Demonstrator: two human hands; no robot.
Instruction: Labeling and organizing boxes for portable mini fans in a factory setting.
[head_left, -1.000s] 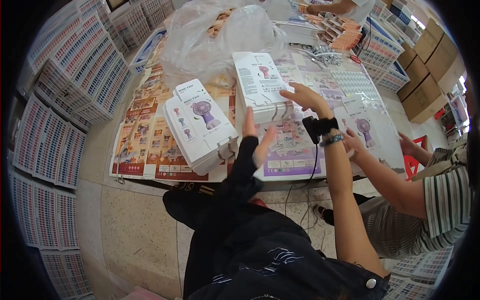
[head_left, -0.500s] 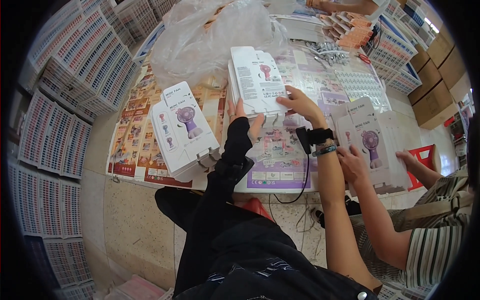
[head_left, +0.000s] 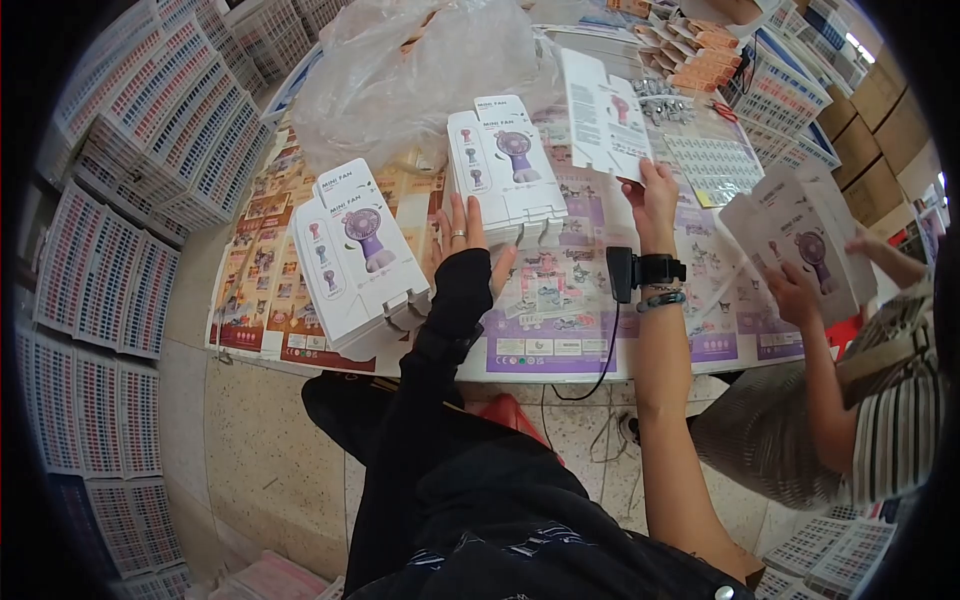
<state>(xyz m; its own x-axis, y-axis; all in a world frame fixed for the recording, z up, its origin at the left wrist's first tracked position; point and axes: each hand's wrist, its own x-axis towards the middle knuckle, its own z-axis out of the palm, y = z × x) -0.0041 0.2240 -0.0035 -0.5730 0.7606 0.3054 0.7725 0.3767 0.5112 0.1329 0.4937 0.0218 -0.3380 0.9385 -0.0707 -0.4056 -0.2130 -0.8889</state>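
Note:
Two stacks of flat white cartons printed with a purple fan lie on a low table: one stack (head_left: pixel 355 255) at the left, another stack (head_left: pixel 505 165) in the middle. My left hand (head_left: pixel 462 232), with a ring and a black sleeve, rests open against the near left edge of the middle stack. My right hand (head_left: pixel 652 190), with a black wrist device and bracelets, holds a single flat carton (head_left: pixel 603 115) lifted to the right of that stack.
A person in a striped shirt at the right holds another flat carton (head_left: pixel 795 245). A clear plastic bag (head_left: pixel 420 70) lies behind the stacks. Printed sheets cover the table (head_left: pixel 540 345). Stacked printed cards (head_left: pixel 110 260) line the floor at left; brown boxes (head_left: pixel 895 110) stand far right.
My right hand has lifted one carton off the middle stack and carried it to the right. My left hand has slid to the stack's near left edge.

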